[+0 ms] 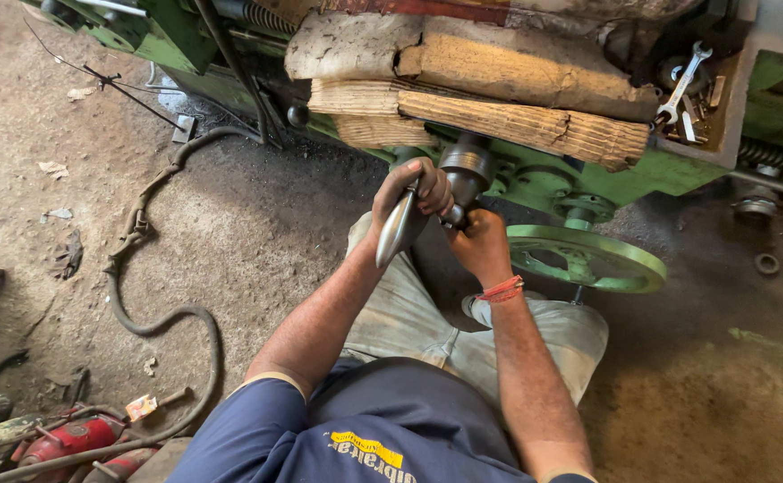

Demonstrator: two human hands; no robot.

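Midway through working a lathe control: left hand (pixel 417 190) wrapped around one tapered steel handle (pixel 399 231), right hand (pixel 479 243) clamped on the small stub (pixel 454 215) beside it, both under the grey cylindrical hub (pixel 466 168) (just below two stacked cardboard pads (pixel 499 98)). Likely calls next for steady leverage with both grips. One green handwheel (pixel 588 259) at right.

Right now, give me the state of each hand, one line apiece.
Left hand: closed on a tapered metal handle.
Right hand: closed, grip on a small metal part below the machine's steel cylinder; what exactly it holds cannot be told.
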